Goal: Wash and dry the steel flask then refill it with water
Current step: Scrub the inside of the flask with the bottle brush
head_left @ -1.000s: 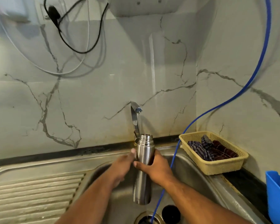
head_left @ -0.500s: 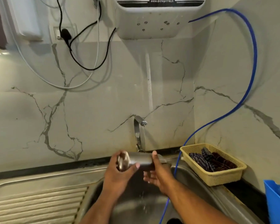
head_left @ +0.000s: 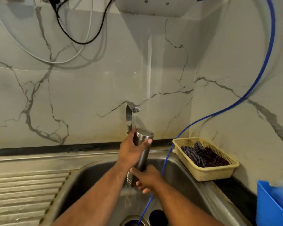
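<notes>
My right hand [head_left: 148, 178] curls round the lower end of the steel flask [head_left: 143, 159], which stands upright over the sink [head_left: 183, 175] basin. My left hand [head_left: 130, 151] grips it higher up. Its top end sits just under the running tap [head_left: 130, 111].

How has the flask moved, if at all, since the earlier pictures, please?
Yes. The flask has flipped: its mouth pointed up at the tap a second ago; now its base is under the tap and its mouth faces the sink.
</notes>
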Action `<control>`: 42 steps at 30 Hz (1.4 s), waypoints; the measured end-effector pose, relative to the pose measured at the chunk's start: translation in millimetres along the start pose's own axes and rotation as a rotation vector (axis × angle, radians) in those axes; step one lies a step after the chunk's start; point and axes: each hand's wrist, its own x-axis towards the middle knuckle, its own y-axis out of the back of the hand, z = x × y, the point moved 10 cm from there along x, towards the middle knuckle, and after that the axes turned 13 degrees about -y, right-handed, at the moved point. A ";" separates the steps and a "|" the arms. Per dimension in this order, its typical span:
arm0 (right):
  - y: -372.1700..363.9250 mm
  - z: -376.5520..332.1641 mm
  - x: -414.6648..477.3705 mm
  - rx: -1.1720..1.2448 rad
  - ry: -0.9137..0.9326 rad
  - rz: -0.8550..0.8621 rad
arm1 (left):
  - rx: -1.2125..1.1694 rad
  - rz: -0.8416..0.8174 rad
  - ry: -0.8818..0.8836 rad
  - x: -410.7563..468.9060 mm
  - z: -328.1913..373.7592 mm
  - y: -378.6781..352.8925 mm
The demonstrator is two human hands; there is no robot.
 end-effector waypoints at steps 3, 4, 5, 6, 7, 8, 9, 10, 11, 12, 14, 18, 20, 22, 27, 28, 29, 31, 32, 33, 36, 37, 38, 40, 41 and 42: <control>2.3 -10.8 4.4 -0.058 0.059 0.090 | -0.005 0.049 0.015 1.0 -9.5 13.0; 3.5 -15.2 3.4 -0.094 0.090 0.120 | -0.017 0.084 0.030 1.8 -13.5 19.7; 4.4 -18.7 3.8 -0.136 0.122 0.154 | -0.043 0.123 0.048 2.2 -17.4 26.3; 4.9 -20.1 6.4 -0.175 0.143 0.183 | -0.082 0.165 0.068 1.6 -22.0 32.4; 5.3 -19.0 8.4 -0.187 0.148 0.190 | -0.132 0.212 0.091 0.3 -25.2 37.7; 5.6 -17.3 9.1 -0.159 0.143 0.174 | -0.186 0.265 0.121 -1.8 -27.9 42.7; 5.7 -15.3 10.0 -0.105 0.137 0.142 | -0.241 0.318 0.166 -4.5 -32.3 46.7; 7.3 -15.4 9.6 -0.060 0.144 0.121 | -0.300 0.367 0.209 -7.7 -36.0 50.3; 11.2 -16.0 9.7 -0.026 0.163 0.120 | -0.347 0.398 0.243 -9.9 -39.7 53.0; 16.9 -15.5 10.5 0.017 0.184 0.128 | -0.380 0.410 0.262 -10.8 -41.8 54.5; 26.8 -14.9 6.6 0.124 0.191 0.115 | -0.407 0.380 0.265 -8.9 -42.0 55.5; 19.4 -10.4 6.8 0.233 0.170 -0.051 | -0.422 0.214 0.238 -4.8 -40.8 44.6; 10.2 -7.2 7.6 0.346 0.145 -0.179 | -0.423 0.099 0.250 -7.8 -42.5 31.6; -0.5 -4.5 3.6 0.452 0.099 -0.329 | -0.435 -0.001 0.280 -14.3 -44.3 17.3; -17.3 3.0 -6.8 0.381 0.008 -0.509 | -0.466 -0.012 0.319 -23.3 -46.7 6.1; -19.9 1.6 -8.6 0.371 0.010 -0.534 | -0.473 0.013 0.323 -23.4 -47.7 7.4; -22.7 -0.8 -10.9 0.360 0.021 -0.552 | -0.476 0.040 0.329 -23.6 -49.8 9.0; -27.8 -5.8 -15.2 0.329 0.052 -0.568 | -0.448 0.084 0.332 -23.5 -52.7 11.0; -28.9 -7.2 -15.4 0.307 0.064 -0.560 | -0.420 0.093 0.329 -23.1 -52.4 11.0; -30.0 -7.6 -15.6 0.279 0.077 -0.557 | -0.393 0.098 0.328 -23.0 -52.2 10.6; -32.6 -4.1 -16.9 0.228 0.060 -0.604 | -0.403 0.109 0.375 -24.8 -55.1 8.4; -33.1 -2.5 -18.1 0.206 0.052 -0.625 | -0.431 0.116 0.404 -25.4 -56.6 8.8; -33.7 -0.7 -18.4 0.182 0.048 -0.645 | -0.460 0.118 0.430 -25.7 -57.0 9.2; -35.7 0.2 -18.3 0.165 0.041 -0.671 | -0.490 0.088 0.430 -24.2 -53.5 9.5; -36.3 0.3 -17.6 0.164 0.034 -0.664 | -0.488 0.062 0.402 -22.1 -49.8 9.1; -36.3 0.0 -16.3 0.163 0.029 -0.641 | -0.471 0.038 0.356 -19.4 -43.6 8.9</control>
